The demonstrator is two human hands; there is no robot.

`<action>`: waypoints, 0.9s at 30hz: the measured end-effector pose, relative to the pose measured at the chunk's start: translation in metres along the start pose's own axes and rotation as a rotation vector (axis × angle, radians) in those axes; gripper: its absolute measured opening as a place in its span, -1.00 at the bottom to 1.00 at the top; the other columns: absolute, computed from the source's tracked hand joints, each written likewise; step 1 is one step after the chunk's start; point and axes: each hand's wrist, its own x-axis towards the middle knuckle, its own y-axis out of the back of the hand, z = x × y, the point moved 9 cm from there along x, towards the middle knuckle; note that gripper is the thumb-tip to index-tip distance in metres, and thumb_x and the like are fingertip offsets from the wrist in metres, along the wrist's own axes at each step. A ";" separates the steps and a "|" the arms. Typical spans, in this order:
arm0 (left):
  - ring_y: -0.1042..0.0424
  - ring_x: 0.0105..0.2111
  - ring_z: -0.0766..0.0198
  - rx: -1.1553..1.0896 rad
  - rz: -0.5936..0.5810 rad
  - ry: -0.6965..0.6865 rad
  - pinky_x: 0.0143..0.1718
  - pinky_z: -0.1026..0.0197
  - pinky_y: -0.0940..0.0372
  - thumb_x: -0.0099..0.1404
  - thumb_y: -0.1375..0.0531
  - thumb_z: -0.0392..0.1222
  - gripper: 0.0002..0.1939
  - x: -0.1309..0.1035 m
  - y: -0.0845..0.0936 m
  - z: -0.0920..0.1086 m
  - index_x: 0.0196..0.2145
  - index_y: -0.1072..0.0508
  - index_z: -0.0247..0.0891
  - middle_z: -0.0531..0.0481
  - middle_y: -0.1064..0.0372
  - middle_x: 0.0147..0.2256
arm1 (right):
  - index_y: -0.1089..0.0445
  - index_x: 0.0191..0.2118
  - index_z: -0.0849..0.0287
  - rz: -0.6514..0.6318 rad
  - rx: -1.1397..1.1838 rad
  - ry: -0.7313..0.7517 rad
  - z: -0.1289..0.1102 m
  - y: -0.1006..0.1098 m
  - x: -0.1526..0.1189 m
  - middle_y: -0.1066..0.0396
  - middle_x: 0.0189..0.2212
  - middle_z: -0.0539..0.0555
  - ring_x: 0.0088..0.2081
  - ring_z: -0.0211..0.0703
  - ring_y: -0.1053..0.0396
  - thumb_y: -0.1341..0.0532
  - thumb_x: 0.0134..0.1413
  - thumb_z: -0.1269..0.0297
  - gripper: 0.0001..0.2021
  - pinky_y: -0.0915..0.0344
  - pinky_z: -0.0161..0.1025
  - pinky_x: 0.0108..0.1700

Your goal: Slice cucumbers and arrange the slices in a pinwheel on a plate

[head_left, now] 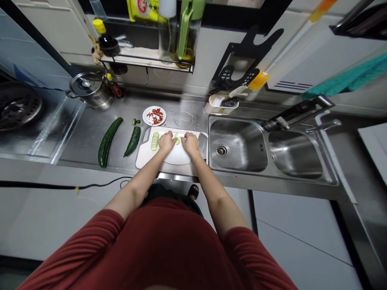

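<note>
A white cutting board (143, 158) lies on the counter in front of me, with a white plate (177, 157) on its near middle. Over the plate's far part, my left hand (166, 142) and my right hand (190, 143) face each other, fingers closed around pale green cucumber slices (177, 139). How many slices each one grips is partly hidden. Left of my left hand, a row of overlapping cucumber slices (155, 141) rests on the board. A knife (202, 143) with a broad blade lies at the board's right end, beside my right hand.
Left of the board are a cucumber piece (132, 141), a whole cucumber (109, 141) and green end bits (136, 121). Behind it sits a plate of chopped red pieces (154, 116). A steel pot (87, 90) stands back left; a double sink (238, 145) opens at right.
</note>
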 end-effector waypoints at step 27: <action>-0.41 -0.12 0.11 -0.077 0.027 -0.040 -0.16 0.16 -0.21 0.29 -0.10 -0.02 -0.76 0.003 -0.005 -0.010 -0.12 -0.34 -0.11 -0.08 -0.45 -0.13 | -0.24 -0.03 0.16 -0.014 0.018 0.012 -0.001 -0.004 -0.003 -0.31 -0.04 0.20 -0.03 0.03 -0.20 -0.10 0.18 0.02 -0.64 -0.18 -0.16 -0.08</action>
